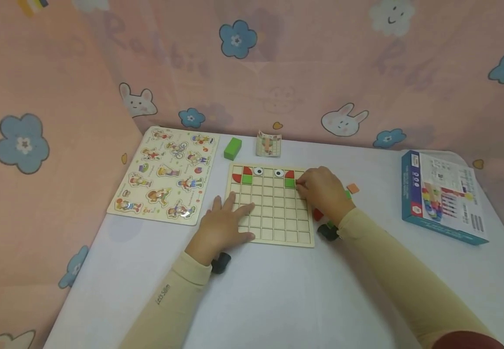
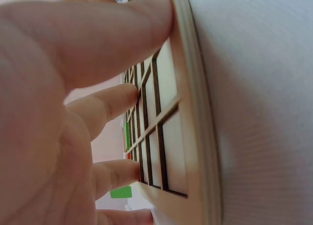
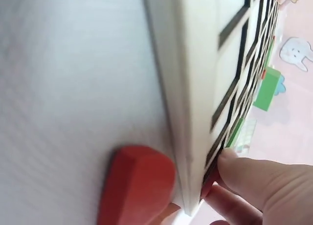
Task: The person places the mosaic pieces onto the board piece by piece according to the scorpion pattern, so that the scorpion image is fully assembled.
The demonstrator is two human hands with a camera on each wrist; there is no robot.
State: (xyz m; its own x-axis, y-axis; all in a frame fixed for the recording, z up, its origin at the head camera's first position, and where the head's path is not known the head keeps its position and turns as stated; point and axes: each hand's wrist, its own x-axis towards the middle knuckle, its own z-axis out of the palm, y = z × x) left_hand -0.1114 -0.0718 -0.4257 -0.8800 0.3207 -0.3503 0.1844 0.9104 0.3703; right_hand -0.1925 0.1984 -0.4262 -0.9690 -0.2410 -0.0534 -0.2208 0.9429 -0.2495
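Note:
A wooden grid board (image 1: 274,223) lies on the white table. My left hand (image 1: 219,228) rests on its left front part with the fingers spread, the thumb pressing near the front edge. At the board's right edge my right hand (image 1: 325,194) pinches a small red piece (image 3: 210,182) between thumb and fingers, low over an edge cell; the fingers hide much of it. Towards the back of the grid sit red quarter-round pieces (image 1: 236,178), green squares (image 1: 290,182) and two round eye pieces (image 1: 258,171). A loose red piece (image 3: 142,186) lies beside the board's right edge.
A picture puzzle board (image 1: 165,177) lies to the left. Behind the grid are a green block (image 1: 232,149) and a small folded picture card (image 1: 268,144). An orange square (image 1: 353,188) lies right of my right hand. Farther right is a blue-edged box (image 1: 444,196).

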